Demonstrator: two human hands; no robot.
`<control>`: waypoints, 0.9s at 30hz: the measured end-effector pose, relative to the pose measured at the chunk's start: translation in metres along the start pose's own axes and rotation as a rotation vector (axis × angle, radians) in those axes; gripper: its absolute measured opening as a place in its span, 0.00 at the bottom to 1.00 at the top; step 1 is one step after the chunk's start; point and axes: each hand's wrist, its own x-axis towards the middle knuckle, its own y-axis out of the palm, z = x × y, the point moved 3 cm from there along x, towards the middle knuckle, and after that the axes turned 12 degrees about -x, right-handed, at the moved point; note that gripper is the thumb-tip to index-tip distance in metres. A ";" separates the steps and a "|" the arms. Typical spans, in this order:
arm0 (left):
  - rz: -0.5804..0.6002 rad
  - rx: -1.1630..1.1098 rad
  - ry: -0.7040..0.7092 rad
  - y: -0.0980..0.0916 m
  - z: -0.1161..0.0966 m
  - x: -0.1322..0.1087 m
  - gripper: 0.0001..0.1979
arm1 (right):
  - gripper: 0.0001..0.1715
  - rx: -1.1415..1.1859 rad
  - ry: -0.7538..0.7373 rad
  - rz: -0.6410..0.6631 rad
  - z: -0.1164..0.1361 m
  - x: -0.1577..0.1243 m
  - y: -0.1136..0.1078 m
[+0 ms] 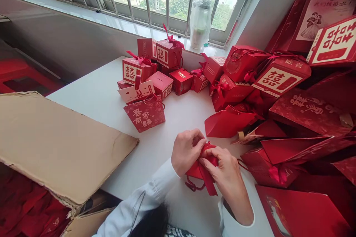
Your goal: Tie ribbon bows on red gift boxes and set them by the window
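My left hand point(187, 152) and right hand point(226, 177), each grip closed on the top of a small red gift box point(196, 172) with trailing red ribbon point(210, 184), low over the worktop point(97, 92), right of the cardboard flap point(55, 144).

The small gift box point(198, 171) pinched between the left hand point(187, 152) and the right hand point(229, 179) is matt red card, and its ribbon point(209, 184) is smooth satin cloth. The white table point(97, 96) looks smooth and matt. At near left, the carton flap point(55, 144) is dull brown cardboard, rough along its torn edge. The far gift boxes point(181, 80) are printed red card with a slight gloss. The sleeve point(151, 196) is white cloth. A clear, crinkled plastic bag point(200, 18) stands on the far sill.
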 end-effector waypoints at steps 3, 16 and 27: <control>0.010 -0.006 -0.006 -0.001 0.000 0.001 0.06 | 0.06 0.006 0.008 0.019 -0.001 0.000 -0.002; -0.022 -0.019 0.049 -0.033 0.015 -0.016 0.14 | 0.19 0.512 0.145 0.054 -0.028 -0.009 0.002; 0.161 -0.189 -0.218 -0.045 0.036 -0.030 0.16 | 0.21 0.592 0.158 0.034 -0.033 -0.011 0.009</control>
